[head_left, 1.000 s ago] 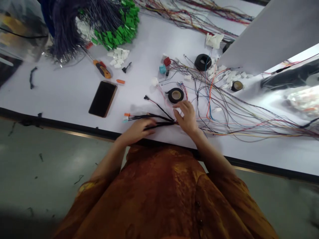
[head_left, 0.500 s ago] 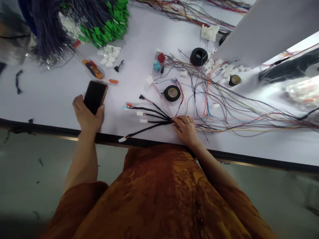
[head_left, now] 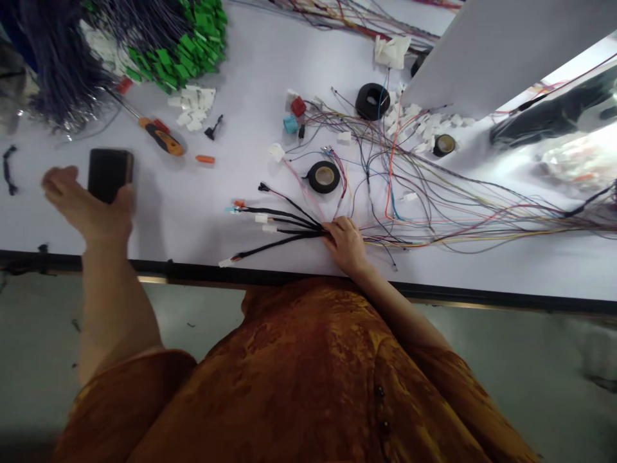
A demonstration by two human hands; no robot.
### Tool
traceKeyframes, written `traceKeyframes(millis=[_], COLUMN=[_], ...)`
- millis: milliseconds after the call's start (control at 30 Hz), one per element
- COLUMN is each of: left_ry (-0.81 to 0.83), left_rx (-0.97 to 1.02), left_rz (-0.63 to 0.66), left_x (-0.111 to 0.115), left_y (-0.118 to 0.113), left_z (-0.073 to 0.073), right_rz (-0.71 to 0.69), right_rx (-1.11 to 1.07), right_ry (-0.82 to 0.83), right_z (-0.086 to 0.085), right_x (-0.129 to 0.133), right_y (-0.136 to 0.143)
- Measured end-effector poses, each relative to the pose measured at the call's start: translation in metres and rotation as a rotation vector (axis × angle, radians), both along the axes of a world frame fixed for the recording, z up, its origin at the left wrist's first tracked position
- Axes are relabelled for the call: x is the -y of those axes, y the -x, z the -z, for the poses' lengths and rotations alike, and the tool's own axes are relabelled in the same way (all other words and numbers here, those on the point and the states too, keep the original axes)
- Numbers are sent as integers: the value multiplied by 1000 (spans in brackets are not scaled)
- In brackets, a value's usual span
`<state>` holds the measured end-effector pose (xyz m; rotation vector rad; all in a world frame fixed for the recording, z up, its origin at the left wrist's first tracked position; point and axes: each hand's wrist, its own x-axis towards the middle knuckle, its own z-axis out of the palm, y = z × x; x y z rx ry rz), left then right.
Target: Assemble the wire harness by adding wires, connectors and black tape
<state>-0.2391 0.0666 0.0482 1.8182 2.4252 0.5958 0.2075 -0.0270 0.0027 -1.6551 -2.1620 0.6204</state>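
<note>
Over at the left, my left hand (head_left: 94, 209) is at the lower end of a dark phone (head_left: 110, 173), its thumb against the phone's right edge and its fingers spread away to the left. My right hand (head_left: 348, 245) rests near the table's front edge, fingers closed on the wire harness (head_left: 294, 233) where its black-wrapped branches meet. Those branches fan out leftward to small white, black and orange connectors. Loose coloured wires run from my right hand to the right. A roll of black tape (head_left: 323, 177) lies just behind the harness.
Behind the phone lie an orange-handled screwdriver (head_left: 162, 136), white connectors (head_left: 193, 106) and a cable bundle with green connectors (head_left: 186, 54). Another black tape roll (head_left: 373, 101) sits farther back among wires. A pale upright panel (head_left: 477, 51) stands at the back right.
My left hand and the phone have moved left, away from the screwdriver, and the fingers have spread off the phone's left edge. My right hand stays on the harness. The view has shifted slightly.
</note>
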Motion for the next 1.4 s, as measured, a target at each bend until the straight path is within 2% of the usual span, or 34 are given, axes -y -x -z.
traceKeyframes(millis=[33, 100, 167, 200, 267, 333, 433, 600, 700, 833, 967, 1067, 1200, 1333, 1400], left_ry=[-117, -170, -51, -3, 47, 77, 52, 1, -6, -16, -4, 20, 58, 75, 20], left_rx=[-1, 58, 52, 31, 9, 4, 19, -85, -161, -213, -170, -100, -80, -61, -34], left_rz=[123, 529, 933, 1057, 1158, 1149, 1096, 1027, 965, 884, 788, 745, 675, 576, 589], left_x=[6, 22, 37, 44, 52, 55, 55, 57, 58, 57, 54, 51, 45, 40, 42], left_y=[-28, -97, -165, -193, -233, -250, -250, -238, -230, -222, -222, -223, -221, -219, -224], left_z=[-8, -15, -11, -4, 15, 34, 51, 53, 54, 56, 56, 56, 57, 51, 46], right_rz=[12, 31, 43, 45, 38, 34, 26, -28, 36, 112, 133, 194, 289, 302, 319], right_rx=[-18, -40, -40, -35, -28, -12, 33, 34, 39, 24, -86, -80, 37, 65, 93], right_ry=[-1, -5, -14, -22, -44, -62, -54, -34, -87, -146, -209, -271, -305, -272, -279], right_z=[1, 2, 3, 3, 4, 4, 3, -2, -2, 7, 18, 21, 19, 15, 14], right_x=[0, 1, 3, 3, 5, 5, 4, 5, 15, 32, 48, 58, 71, 81, 82], right_y=[1, 4, 5, 5, 5, 6, 10, 7, -23, -82, -126, -151, -180, -196, -201])
